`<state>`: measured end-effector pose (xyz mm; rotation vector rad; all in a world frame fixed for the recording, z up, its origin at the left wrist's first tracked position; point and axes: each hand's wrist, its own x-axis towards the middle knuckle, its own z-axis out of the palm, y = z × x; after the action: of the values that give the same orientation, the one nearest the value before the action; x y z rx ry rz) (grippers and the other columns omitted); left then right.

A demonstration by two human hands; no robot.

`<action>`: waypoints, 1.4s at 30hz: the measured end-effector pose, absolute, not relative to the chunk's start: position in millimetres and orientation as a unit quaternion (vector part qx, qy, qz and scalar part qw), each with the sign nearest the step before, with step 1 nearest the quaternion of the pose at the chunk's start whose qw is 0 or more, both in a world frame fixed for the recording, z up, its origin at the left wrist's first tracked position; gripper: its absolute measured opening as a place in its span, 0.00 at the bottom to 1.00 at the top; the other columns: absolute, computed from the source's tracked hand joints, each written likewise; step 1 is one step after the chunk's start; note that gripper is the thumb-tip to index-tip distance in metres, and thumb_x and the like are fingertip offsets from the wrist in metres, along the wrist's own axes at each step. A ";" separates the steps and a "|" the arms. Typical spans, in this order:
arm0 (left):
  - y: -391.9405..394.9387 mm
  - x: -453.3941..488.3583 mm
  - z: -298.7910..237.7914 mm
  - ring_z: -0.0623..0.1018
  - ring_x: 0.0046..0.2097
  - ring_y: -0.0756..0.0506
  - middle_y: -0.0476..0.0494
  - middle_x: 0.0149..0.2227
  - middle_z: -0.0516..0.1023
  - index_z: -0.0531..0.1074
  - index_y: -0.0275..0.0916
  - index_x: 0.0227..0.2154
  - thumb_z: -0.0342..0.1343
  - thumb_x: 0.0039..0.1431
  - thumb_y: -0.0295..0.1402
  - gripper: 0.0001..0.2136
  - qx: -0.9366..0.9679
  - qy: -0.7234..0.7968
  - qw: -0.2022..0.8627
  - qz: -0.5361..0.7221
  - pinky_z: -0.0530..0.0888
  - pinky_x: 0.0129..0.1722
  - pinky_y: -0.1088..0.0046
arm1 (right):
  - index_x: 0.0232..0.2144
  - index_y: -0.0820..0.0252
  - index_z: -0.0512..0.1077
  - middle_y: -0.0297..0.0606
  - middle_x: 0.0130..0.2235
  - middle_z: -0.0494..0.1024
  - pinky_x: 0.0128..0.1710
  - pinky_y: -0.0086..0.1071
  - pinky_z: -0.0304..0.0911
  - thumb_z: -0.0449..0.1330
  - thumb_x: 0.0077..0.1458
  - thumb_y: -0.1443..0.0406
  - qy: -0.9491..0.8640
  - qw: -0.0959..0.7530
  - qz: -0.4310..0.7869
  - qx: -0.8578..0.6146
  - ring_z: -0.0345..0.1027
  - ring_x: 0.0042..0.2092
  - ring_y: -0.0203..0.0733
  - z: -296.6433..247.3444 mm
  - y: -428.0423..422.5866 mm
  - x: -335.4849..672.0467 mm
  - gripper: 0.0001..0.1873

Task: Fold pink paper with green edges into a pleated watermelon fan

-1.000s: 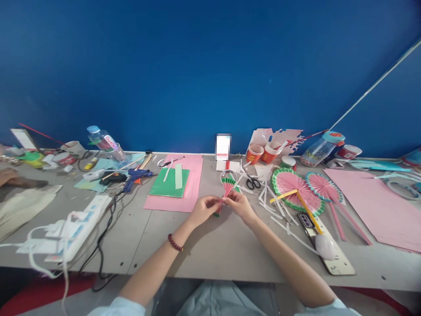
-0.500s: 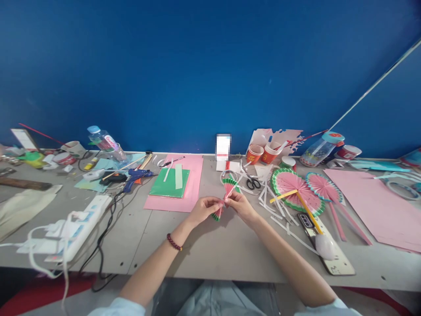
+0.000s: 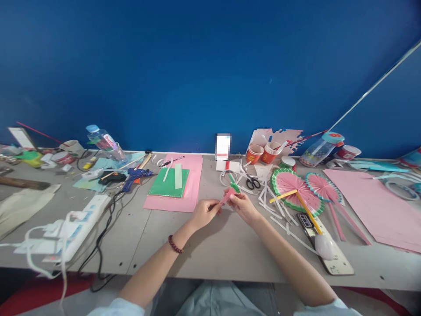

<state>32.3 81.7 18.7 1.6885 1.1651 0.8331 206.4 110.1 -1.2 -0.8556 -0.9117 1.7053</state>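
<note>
Both my hands meet over the middle of the grey table (image 3: 210,250). A small pleated pink paper piece with a green edge (image 3: 230,192) is pinched between them, folded narrow and tilted up to the right. My left hand (image 3: 205,212), with a bead bracelet on its wrist, grips the lower end. My right hand (image 3: 242,204) pinches the upper part near the green tip. Just to the right lie two finished watermelon-style paper fans (image 3: 289,186) with stick handles.
Pink and green paper sheets (image 3: 174,184) lie left of my hands, with a blue glue gun (image 3: 136,175), a power strip (image 3: 82,219) and cables further left. Scissors (image 3: 252,182), white paper strips, red cups (image 3: 261,153), a phone (image 3: 307,219) and a large pink sheet (image 3: 375,206) lie to the right.
The pleated piece, fanned open at its top before, is now squeezed into a narrow folded strip. My left hand has dropped slightly along it.
</note>
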 end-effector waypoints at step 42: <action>86.4 28.7 5.5 0.73 0.48 0.44 0.40 0.47 0.72 0.65 0.41 0.49 0.58 0.53 0.33 0.19 0.725 0.432 0.314 0.436 0.71 0.49 0.64 | 0.19 0.57 0.74 0.30 0.23 0.71 0.26 0.28 0.56 0.71 0.34 0.54 -0.319 0.610 0.623 -0.372 0.56 0.25 0.31 4.5 128.4 227.6 0.15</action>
<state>28.7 86.4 5.5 1.9108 1.1386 1.1491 227.6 128.4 4.5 -0.8589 -0.7363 1.4374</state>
